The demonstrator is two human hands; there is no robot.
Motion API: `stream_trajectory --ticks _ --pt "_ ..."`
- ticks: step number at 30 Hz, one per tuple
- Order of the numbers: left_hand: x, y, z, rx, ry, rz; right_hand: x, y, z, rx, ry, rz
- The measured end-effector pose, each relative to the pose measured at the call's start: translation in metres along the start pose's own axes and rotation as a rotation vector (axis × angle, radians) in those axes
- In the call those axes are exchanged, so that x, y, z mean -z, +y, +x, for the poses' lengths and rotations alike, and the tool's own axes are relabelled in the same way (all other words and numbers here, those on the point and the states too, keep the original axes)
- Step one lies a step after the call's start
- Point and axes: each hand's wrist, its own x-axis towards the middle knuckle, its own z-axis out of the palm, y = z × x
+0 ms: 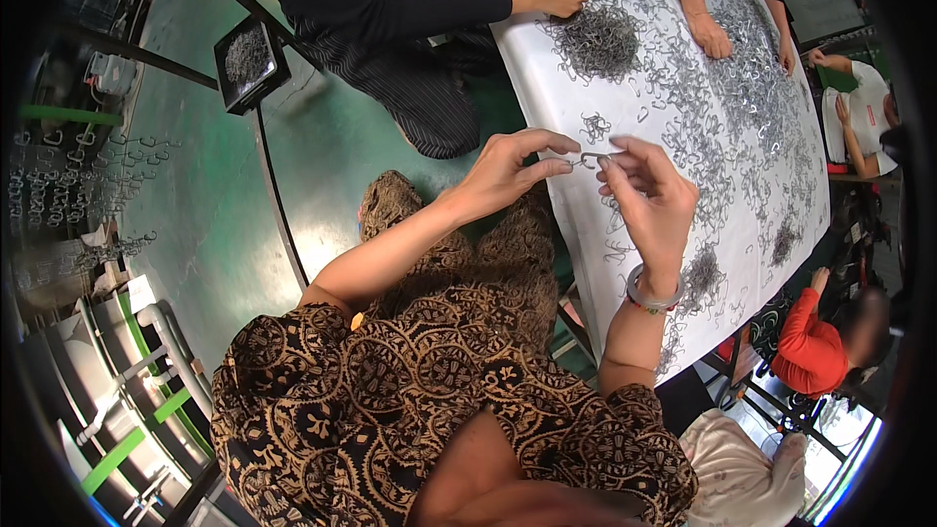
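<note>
your right hand [625, 168] pinches a metal hook [596, 155] over the table edge [586, 259]; your left hand [574, 157], fingertips slightly parted, meets it, hold unclear

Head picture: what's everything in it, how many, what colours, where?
Table: one, white, right.
Loose metal pieces: countless, grey, on the table.
Tray: one, black, upper left.
Hanging metal hooks: many, grey, far left.
Floor: one, green, left.
Co-workers: at least four; black, white, red tops; top, right.
Held metal piece: one, grey, centre.
Bangle: one, grey, right of centre.
Patterned shirt: one, black, gold, bottom.
Left hand: one, bare, centre.
Right hand: one, bare, over the table.
</note>
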Motion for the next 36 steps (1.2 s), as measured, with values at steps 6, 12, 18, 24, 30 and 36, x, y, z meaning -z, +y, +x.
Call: stream_trajectory --ticks 6,12,18,24,30,36 --pt "0.020 -0.043 0.062 -0.065 0.097 0.262 -0.011 -0.012 -0.008 0.070 0.077 0.038" --pt "0.043 -0.111 0.151 -0.359 -0.198 0.931 -0.030 -0.014 0.000 0.133 0.108 -0.002" --pt "0.036 -0.138 0.160 -0.759 -0.095 1.292 -0.040 -0.006 0.009 0.030 0.128 0.179" --pt "0.029 -0.106 0.161 -0.439 -0.183 1.045 -0.041 -0.008 0.014 0.027 0.131 0.157" --pt "0.015 -0.080 0.173 -0.319 -0.250 0.992 -0.041 -0.008 0.014 0.018 0.124 0.167" --pt "0.025 -0.087 0.169 -0.255 -0.186 1.074 -0.044 -0.003 0.016 0.000 0.094 0.199"
